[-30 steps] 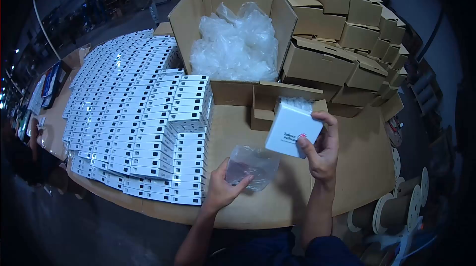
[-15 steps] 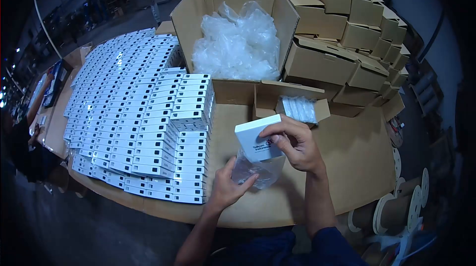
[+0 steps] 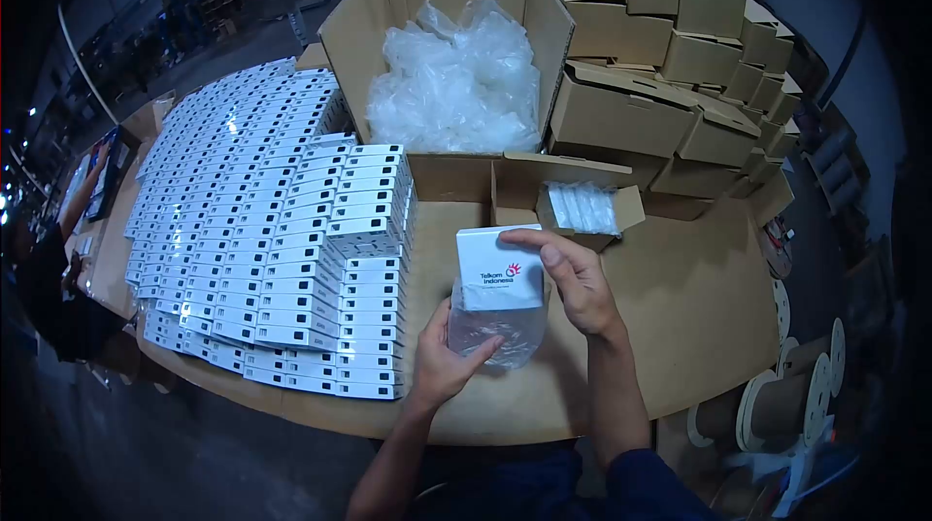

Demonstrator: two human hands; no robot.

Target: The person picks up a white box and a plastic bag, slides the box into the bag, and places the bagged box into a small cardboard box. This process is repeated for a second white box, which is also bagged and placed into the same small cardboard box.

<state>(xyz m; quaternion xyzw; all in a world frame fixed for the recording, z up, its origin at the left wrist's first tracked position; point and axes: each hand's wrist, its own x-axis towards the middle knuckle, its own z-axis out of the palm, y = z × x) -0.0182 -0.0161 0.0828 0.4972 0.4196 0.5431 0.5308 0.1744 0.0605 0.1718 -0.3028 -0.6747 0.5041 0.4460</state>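
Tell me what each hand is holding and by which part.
The left hand grips the clear plastic bag low on its side. The right hand holds the white box by its upper right corner, its lower part in the bag.

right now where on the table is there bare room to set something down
The broadest bare patch of table lies right of the right hand, in front of the stacked cartons. A narrow one separates the white stacks from the printed box. Crowded: left, with those stacks; back, with cartons.
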